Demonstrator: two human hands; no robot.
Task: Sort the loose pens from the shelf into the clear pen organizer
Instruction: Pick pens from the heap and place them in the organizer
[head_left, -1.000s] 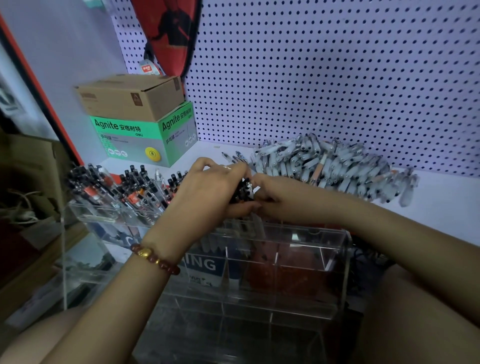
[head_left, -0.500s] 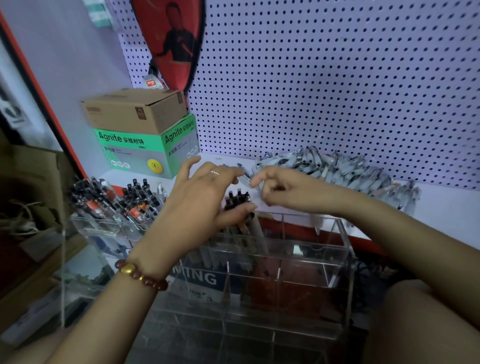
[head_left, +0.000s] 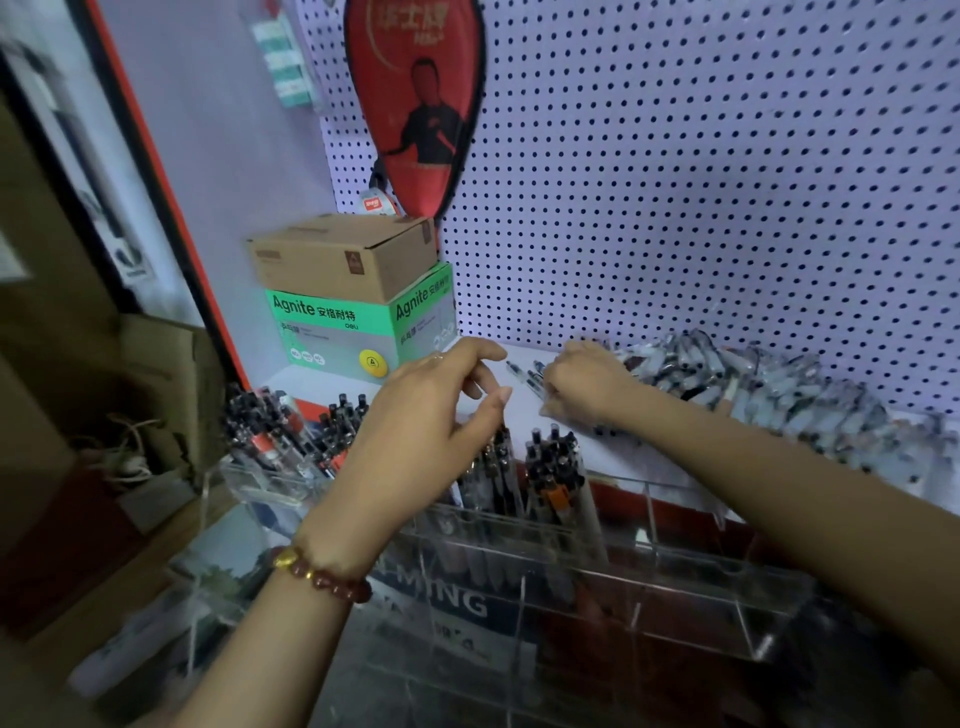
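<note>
A pile of loose pens (head_left: 753, 395) lies on the white shelf (head_left: 613, 457) against the pegboard. My right hand (head_left: 587, 384) is at the pile's left end, its fingers curled down over a few pens whose tips stick out to the left. The clear pen organizer (head_left: 675, 577) stands in front of the shelf. Black-capped pens (head_left: 550, 467) stand upright in its middle compartment, and more pens (head_left: 270, 431) fill its left compartments. My left hand (head_left: 431, 415) hovers just above the middle pens, fingers loosely curled and holding nothing.
A cardboard box (head_left: 343, 260) sits on a green Agnite box (head_left: 337, 332) at the shelf's back left. A red racket cover (head_left: 415, 104) hangs on the pegboard (head_left: 727, 182). Brown cartons and cables (head_left: 130, 447) lie at the far left.
Both hands let go of the bundle of pens, which now stands in the organizer. My right hand moved back to the loose pile, and my left hand lifted off the pens.
</note>
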